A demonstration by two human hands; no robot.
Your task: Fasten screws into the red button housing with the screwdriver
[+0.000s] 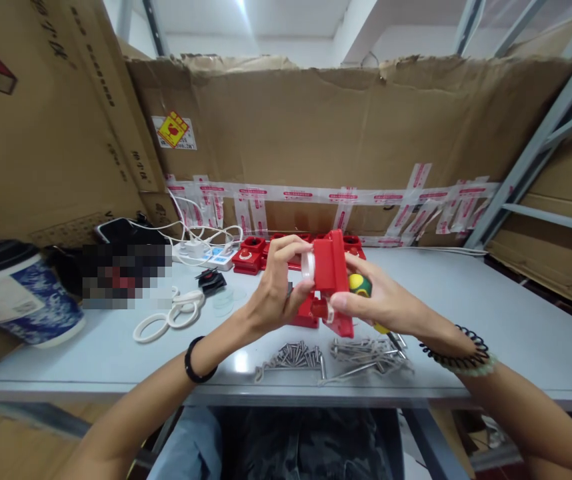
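Note:
Above the grey table [491, 313], both hands hold a red plastic housing [333, 273]. My left hand [273, 290] pinches a small clear round cap [308, 265] against the housing's left face. My right hand [383, 300] grips the housing from the right and below, and also keeps a screwdriver with a green and yellow handle [360, 285] in its palm. Another red part [307, 313] lies on the table just beneath the hands. Two heaps of metal screws [293, 357] [366, 353] lie in front of them.
More red housings [249, 257] stand in a row at the back by a taped cardboard wall [341, 140]. A white power strip with cables [206, 253], white rings [166, 317], a small black part [211, 280] and a blue and white paper cup [21, 293] occupy the left side.

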